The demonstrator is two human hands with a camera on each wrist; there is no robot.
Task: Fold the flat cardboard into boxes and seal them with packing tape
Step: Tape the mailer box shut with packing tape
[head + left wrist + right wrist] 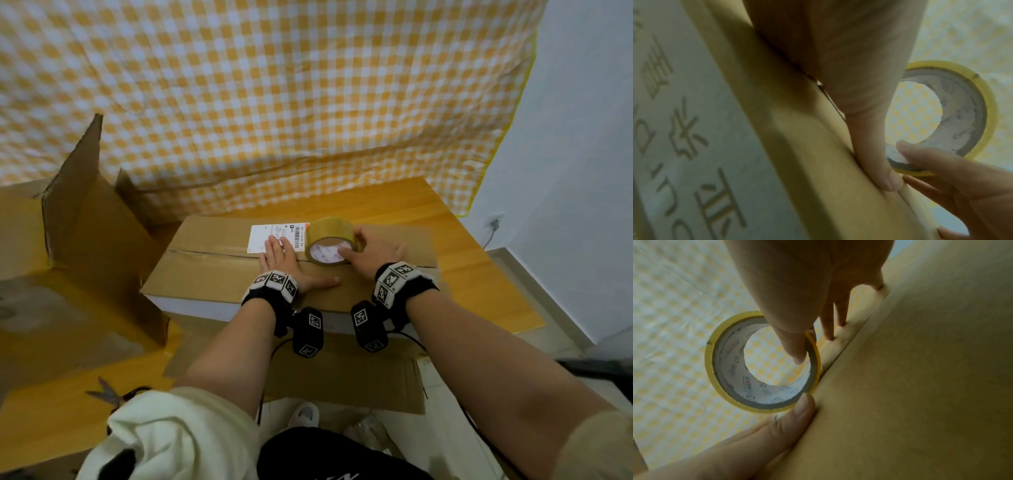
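A closed cardboard box (239, 274) lies on the wooden bench (462, 246), its two top flaps meeting along a centre seam. The left hand (284, 263) rests flat on the box top with fingers straight, pressing across the seam beside a white shipping label (270, 233). The right hand (373, 250) grips the yellow tape roll (329, 240), thumb hooked inside its core and fingers curled over the outside, the roll standing on edge on the seam.

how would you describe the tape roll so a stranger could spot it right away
Start at the closed cardboard box in the middle of the wooden table. On its top, along the centre seam and just right of the white label, the tape roll stands on edge, held by the right hand. It is the only round, yellowish ring there.
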